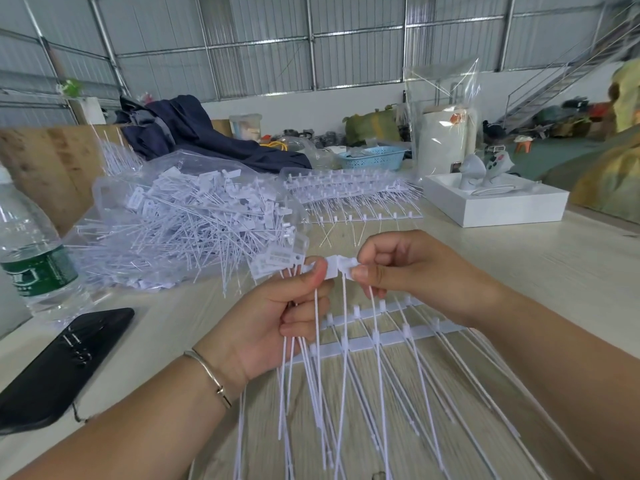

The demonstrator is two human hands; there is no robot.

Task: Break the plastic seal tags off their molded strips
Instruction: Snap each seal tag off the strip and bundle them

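Observation:
My left hand [277, 317] is closed around a bundle of white seal tags [277, 263], their thin tails hanging down past my wrist. Its thumb presses on one tag head [333, 266]. My right hand [405, 271] pinches the neighbouring tag head [348, 263] between thumb and fingers, just right of the left thumb. Under my hands two white molded strips [381, 337] lie on the table, with long tails fanning toward me. A clear bag heaped with loose tags [194, 216] sits at the left. More unbroken strips [353, 192] are stacked behind.
A water bottle [31, 258] and a black phone [59, 365] lie at the left on the pale wooden table [554, 289]. A white box [495, 202] stands at the right, a blue basket [374, 157] and dark cloth [194, 133] behind.

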